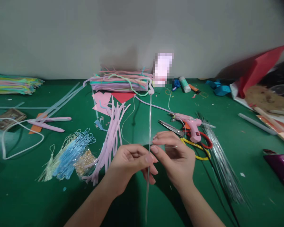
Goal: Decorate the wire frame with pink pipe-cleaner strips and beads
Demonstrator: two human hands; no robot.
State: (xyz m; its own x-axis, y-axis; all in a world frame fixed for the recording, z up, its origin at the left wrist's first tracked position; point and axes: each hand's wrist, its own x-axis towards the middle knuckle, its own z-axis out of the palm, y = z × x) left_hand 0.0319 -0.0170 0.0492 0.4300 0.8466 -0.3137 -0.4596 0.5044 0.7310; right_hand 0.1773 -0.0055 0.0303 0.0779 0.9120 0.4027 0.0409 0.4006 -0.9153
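My left hand (134, 160) is closed, thumb against fingers, around a thin pale stem (150, 119). The stem stands nearly upright, with a small white curled piece (150, 90) at its top and its lower end reaching below my hand. My right hand (175, 157) is beside the stem, thumb and fingertips pinched close to it. A thin pale thread (171, 147) runs across its fingers and appears to be held there. Another length of fine thread (122, 126) curves left of the stem. Just beyond my right hand lie scissors (196, 143) with red and yellow handles.
A pink glue gun (189, 124) rests by bundled metal wires (222, 164). Lilac pipe cleaners (113, 132), tassels (71, 154) and a bag of gold beads (85, 162) lie left. Behind are more pipe cleaners (120, 83) and a glue stick (184, 84). Pink pliers (49, 122) lie far left.
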